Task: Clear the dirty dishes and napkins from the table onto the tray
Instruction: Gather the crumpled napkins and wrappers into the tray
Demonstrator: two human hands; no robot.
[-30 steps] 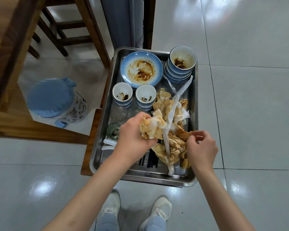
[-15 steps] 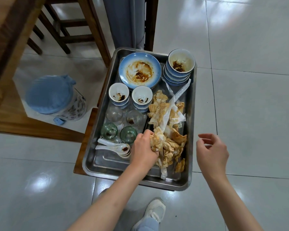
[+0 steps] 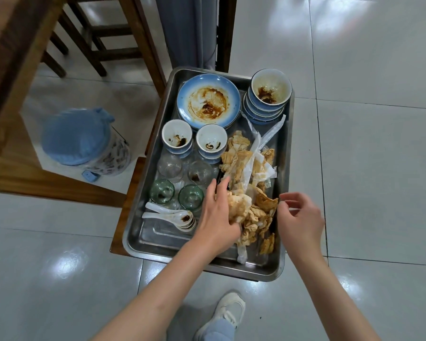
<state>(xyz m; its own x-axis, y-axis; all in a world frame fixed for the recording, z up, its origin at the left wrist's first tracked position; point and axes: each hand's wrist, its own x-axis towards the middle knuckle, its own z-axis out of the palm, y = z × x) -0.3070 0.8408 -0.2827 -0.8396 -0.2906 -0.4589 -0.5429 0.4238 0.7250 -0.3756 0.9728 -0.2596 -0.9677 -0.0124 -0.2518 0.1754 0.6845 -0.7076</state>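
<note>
napkins (image 3: 246, 193): soft, light, greasy, by tray's (image 3: 143, 247) right edge | your left hand (image 3: 217, 217) grips a wad; bunch it loosely | right hand (image 3: 303, 217) loose, empty

Both forearms are showing bare from the lower edge of the frame up to the wrists, with no sleeve reaching into view; the left hand (image 3: 217, 212) and the right hand (image 3: 301, 219) are wearing no gloves, rings, watches or bands; at the bottom centre of the frame one foot is wearing a white lace-up sneaker (image 3: 228, 310) with a thick pale sole; a light blue trouser leg (image 3: 218, 331), denim by the look of it, is covering the ankle just above that shoe.
</note>
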